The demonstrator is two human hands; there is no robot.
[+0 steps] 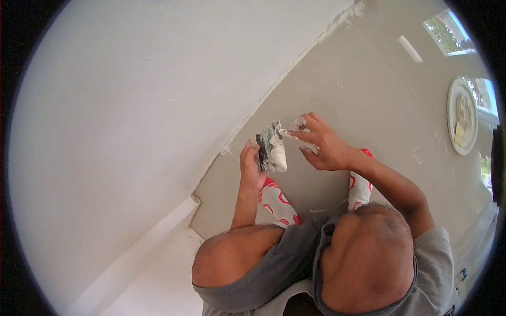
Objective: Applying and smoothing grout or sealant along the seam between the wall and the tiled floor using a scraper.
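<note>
Your left hand (251, 167) grips a putty knife (271, 152) loaded with white filler, your right hand (324, 147) pinches a second blade (293, 128); the wall (132, 105) seam looks mostly unfilled

Left hand (251, 168) clenched, right hand (325, 146) pinching, both raised.

1. The left hand (252, 167) is gripping a putty knife (271, 152), with filler lying on its blade.
2. The right hand (324, 146) is sitting just right of it, pinching a smaller scraper (293, 129).
3. The wall (121, 121) is standing left; the floor (379, 100) is lying below both hands.
</note>
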